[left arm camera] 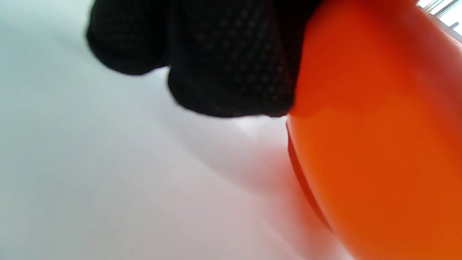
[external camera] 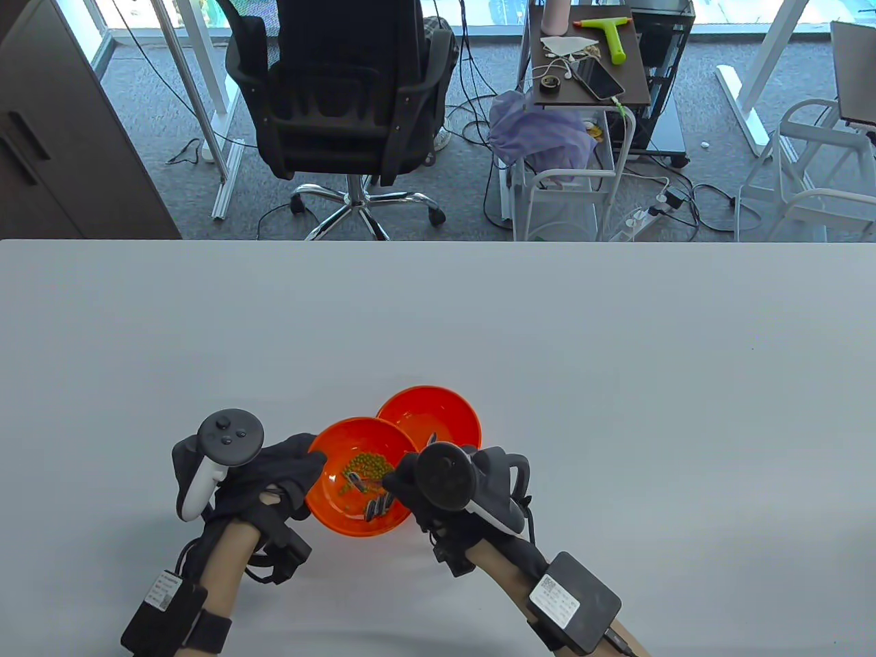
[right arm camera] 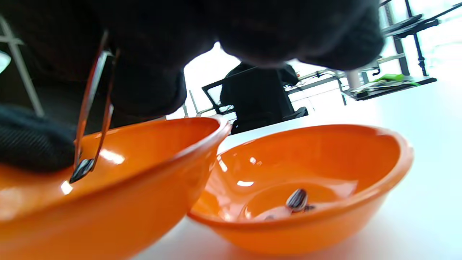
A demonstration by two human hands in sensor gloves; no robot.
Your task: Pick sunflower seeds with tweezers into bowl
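Two orange bowls touch near the table's front. The near bowl (external camera: 327, 503) holds green beans and dark sunflower seeds (external camera: 376, 507) and is tilted. The far bowl (external camera: 445, 410) holds a seed (right arm camera: 297, 199). My left hand (external camera: 291, 472) grips the near bowl's left rim; its fingers (left arm camera: 231, 72) lie against the bowl's outer wall (left arm camera: 379, 144). My right hand (external camera: 410, 482) holds metal tweezers (right arm camera: 92, 108) over the near bowl (right arm camera: 144, 180). The tweezer tips pinch a striped sunflower seed (right arm camera: 82, 169) just above the rim.
The white table (external camera: 616, 383) stretches wide around the bowls. Beyond its far edge stand a black office chair (external camera: 342, 102) and a cart with clutter (external camera: 588, 61).
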